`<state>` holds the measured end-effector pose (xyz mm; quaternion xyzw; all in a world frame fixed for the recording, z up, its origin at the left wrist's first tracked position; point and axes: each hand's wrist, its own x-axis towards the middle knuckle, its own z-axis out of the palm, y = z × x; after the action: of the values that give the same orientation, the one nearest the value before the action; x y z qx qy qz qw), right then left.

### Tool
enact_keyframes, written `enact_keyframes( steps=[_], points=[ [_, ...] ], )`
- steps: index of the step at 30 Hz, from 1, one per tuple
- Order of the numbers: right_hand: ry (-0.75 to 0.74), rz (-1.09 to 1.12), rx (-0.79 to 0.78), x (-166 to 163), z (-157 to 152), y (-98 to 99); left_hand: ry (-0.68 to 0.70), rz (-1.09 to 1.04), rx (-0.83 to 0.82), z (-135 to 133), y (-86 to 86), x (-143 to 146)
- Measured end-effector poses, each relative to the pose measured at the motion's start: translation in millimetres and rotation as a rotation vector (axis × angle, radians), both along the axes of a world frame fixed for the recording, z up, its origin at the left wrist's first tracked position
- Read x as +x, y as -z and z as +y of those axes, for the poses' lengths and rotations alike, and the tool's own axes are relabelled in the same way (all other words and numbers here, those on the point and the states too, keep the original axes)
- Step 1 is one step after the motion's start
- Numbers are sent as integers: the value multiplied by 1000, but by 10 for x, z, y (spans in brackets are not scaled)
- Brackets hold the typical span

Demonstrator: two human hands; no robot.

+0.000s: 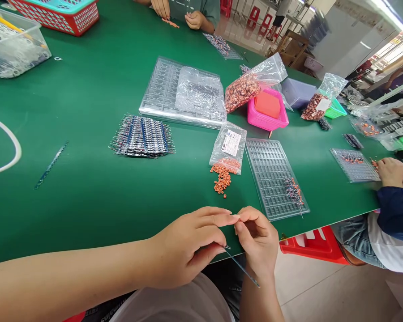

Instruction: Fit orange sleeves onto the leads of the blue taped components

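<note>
My left hand [188,243] and my right hand [258,241] meet at the table's near edge, fingertips pinched together. Between them runs a thin taped strip of wire-leaded parts [242,267], hanging down past the edge. A small orange ring seems caught at the fingertips, too small to be sure. Just beyond lie loose orange rings [221,178] spilled from a small labelled bag [229,148]. A clear moulded tray [273,176] to the right holds a few leaded parts [293,190]. A stack of blue taped component strips [143,136] lies further left.
Stacked clear trays with a plastic bag [179,91], a bag of orange rings [243,89] and a pink basket [267,109] sit mid-table. A co-worker's hand [391,172] works at another tray [354,163] on the right; another person's hands [179,13] are at the far edge. Bins stand far left.
</note>
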<state>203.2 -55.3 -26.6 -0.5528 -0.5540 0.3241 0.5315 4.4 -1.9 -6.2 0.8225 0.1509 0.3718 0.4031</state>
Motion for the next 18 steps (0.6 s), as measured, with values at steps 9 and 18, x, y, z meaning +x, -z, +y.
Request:
enact_keyframes(
  steps=[9,18],
  points=[
    [173,-419,260,-117,-43,63,-28,23,-169,18,-1,-5],
    [142,-544,306,-131,-29,68,-51,28,-228,5,68,4]
  ],
)
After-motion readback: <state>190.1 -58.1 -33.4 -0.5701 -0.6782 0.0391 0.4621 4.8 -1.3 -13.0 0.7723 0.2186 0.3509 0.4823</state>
